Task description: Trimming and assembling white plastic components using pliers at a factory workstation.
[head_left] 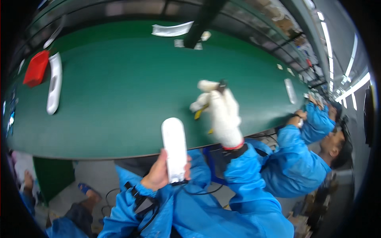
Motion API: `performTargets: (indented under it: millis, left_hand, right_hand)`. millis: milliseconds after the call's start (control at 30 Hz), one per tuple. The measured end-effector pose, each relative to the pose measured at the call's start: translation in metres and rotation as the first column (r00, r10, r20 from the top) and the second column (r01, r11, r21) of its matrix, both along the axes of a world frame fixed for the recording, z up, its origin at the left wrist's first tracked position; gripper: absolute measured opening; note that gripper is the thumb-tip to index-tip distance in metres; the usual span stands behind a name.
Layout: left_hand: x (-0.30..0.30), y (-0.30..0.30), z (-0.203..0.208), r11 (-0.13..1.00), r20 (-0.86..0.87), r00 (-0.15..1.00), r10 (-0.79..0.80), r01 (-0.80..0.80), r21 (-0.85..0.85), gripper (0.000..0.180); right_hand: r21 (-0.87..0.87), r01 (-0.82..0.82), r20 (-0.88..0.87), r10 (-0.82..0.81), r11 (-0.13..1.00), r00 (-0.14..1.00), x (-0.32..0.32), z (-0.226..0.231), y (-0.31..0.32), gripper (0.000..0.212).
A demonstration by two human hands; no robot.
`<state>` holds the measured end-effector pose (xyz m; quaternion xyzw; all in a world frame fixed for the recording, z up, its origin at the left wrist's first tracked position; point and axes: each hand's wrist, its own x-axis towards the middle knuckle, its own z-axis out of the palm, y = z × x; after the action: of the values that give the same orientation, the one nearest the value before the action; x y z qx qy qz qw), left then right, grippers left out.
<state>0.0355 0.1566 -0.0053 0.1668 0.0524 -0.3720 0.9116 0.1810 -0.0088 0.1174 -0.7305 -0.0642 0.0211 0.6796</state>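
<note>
My left hand, bare, is closed around the lower part of a long white plastic housing with a rounded top end. The housing is held upright in front of the green table's near edge. Over the table, my right hand wears a white knitted glove with a red cuff. Its fingers are wrapped round a black and yellow hand tool. A black end sticks up by the fingertips, and yellow parts show below the fingers. Blur and the glove hide its exact kind. The two hands are apart.
On the green table, another white housing lies at left beside a red scoop-like tray. A silvery strip lies by a dark post at the back. Co-workers in blue sit close at right, near another white piece.
</note>
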Motion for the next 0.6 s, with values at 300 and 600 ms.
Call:
performTargets:
  millis: [300, 600]
  left_hand:
    - [0.0, 0.001, 0.008, 0.984, -0.067, 0.989, 0.132, -0.138, -0.109, 0.081]
    - [0.01, -0.013, 0.007, 0.995, 0.033, 0.995, 0.092, -0.093, 0.041, 0.071]
  right_hand:
    - [0.059, -0.046, -0.086, 0.051, 0.997, 0.995, -0.022, 0.019, 0.056, 0.031]
    - [0.203, 0.018, -0.218, 0.027, 0.979, 0.975, -0.014, -0.008, 0.065, 0.019]
